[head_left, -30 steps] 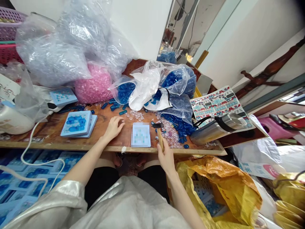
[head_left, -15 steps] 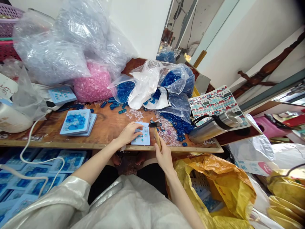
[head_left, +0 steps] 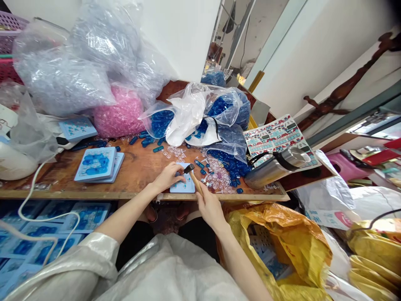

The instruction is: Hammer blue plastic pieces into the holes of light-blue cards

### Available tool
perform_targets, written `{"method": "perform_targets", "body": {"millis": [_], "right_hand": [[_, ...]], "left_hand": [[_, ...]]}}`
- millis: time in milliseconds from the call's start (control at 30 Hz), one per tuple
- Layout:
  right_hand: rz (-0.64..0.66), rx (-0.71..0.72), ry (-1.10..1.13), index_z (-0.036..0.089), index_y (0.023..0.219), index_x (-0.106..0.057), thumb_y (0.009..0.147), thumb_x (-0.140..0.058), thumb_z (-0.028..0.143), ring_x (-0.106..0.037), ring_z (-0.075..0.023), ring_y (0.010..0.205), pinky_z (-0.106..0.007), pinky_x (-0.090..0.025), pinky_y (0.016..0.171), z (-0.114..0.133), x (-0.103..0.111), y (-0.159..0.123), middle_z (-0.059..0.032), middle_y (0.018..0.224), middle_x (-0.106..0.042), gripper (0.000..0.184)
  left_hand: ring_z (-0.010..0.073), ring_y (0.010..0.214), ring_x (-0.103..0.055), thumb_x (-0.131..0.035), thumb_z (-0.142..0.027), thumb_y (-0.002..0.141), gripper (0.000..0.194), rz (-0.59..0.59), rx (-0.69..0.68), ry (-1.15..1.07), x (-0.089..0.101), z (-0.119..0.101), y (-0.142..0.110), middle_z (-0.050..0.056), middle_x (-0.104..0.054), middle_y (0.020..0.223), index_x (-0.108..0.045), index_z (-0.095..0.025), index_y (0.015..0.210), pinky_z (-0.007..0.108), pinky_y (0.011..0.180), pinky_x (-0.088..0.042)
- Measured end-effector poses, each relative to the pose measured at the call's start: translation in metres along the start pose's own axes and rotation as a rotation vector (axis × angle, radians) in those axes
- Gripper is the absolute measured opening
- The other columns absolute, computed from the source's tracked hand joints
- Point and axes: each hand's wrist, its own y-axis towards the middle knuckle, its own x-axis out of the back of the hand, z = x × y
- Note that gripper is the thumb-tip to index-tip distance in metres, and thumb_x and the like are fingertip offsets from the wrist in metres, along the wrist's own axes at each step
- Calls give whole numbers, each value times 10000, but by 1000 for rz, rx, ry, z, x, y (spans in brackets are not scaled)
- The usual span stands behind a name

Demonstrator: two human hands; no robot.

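Item 1: right hand [head_left: 210, 207], fingers closing firmly round the pale wooden handle of a small hammer with a dark metal head [head_left: 189, 169], head hanging just above the card. Item 2: left hand [head_left: 167, 176], fingers curling down and pressing on a pale blue rectangular plastic card [head_left: 188, 187], which is lying flat near the front edge of a brown wooden workbench [head_left: 140, 172]; whether the fingertips are pinching anything small cannot be told. Item 3: loose glossy blue plastic capsules [head_left: 198, 164] and clear plastic rings [head_left: 219, 177] are lying just beside the card. Handling note: the firm left-hand pressure is looking sound for keeping the card from sliding, and the hammer head is best kept angled away from those fingertips, since it is hanging close to them.
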Motion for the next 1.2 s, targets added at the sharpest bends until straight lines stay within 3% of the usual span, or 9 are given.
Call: {"method": "perform_targets", "body": {"millis": [267, 367, 467, 600, 667, 867, 1000, 1200], "right_hand": [[23, -23, -42, 234, 1339, -366, 888, -325, 250, -596, -238, 949, -357, -451, 799, -1, -1, -6, -77, 1103, -605, 454], [-69, 10, 54, 192, 1344, -355, 893, -314, 273, -581, -218, 987, -337, -452, 819, -4, 1, -7, -87, 1163, -573, 459], [-102, 28, 100, 162, 1342, -360, 888, -320, 285, -588, -212, 969, -336, -458, 814, -7, 3, -7, -102, 1145, -581, 471], [-109, 21, 108, 162, 1322, -391, 880, -333, 287, -592, -218, 949, -348, -456, 812, -9, 2, -9, -98, 1143, -582, 464], [-109, 10, 116, 161, 1309, -407, 876, -339, 293, -602, -216, 908, -345, -457, 796, -10, 1, -10, -97, 1110, -599, 458], [-94, -13, 111, 172, 1311, -408, 874, -343, 310, -607, -215, 815, -343, -456, 758, -11, -1, -9, -77, 915, -646, 463], [-78, -3, 121, 176, 1307, -414, 870, -343, 300, -599, -215, 824, -346, -450, 768, -7, 0, -9, -71, 894, -643, 460], [-82, -27, 133, 152, 1295, -432, 867, -356, 315, -602, -210, 805, -338, -457, 754, -8, 0, -12, -85, 905, -641, 465]], "left_hand": [[151, 837, -512, -691, -353, 681, 276, -1, -20, 21, 0, -3, -2, 6, -589, 788, -557, -172, 841, 257, 745, -427], [148, 866, -515, -603, -343, 768, 217, -105, -22, 68, 8, 5, 3, 23, -595, 854, -561, -166, 886, 270, 790, -426], [171, 946, -497, -444, -234, 858, 178, -215, -12, 236, 22, 28, 16, 69, -583, 970, -577, -155, 945, 334, 879, -396], [195, 913, -509, -407, -169, 844, 204, -23, -1, 378, 34, 55, 23, 98, -578, 938, -606, -139, 876, 355, 847, -419], [186, 881, -527, -421, -202, 847, 192, -10, 34, 350, 35, 57, 16, 84, -581, 897, -600, -140, 876, 342, 835, -431], [177, 834, -533, -425, -297, 859, 260, -66, 169, 377, 33, 53, -14, 84, -523, 911, -608, -141, 960, 325, 800, -452], [185, 883, -521, -415, -294, 862, 255, -45, 100, 407, 36, 51, -17, 84, -525, 912, -597, -143, 956, 324, 817, -442], [128, 792, -536, -472, -335, 840, 211, -94, 93, 185, 32, 4, -26, 35, -567, 876, -544, -159, 930, 257, 759, -443]]}}
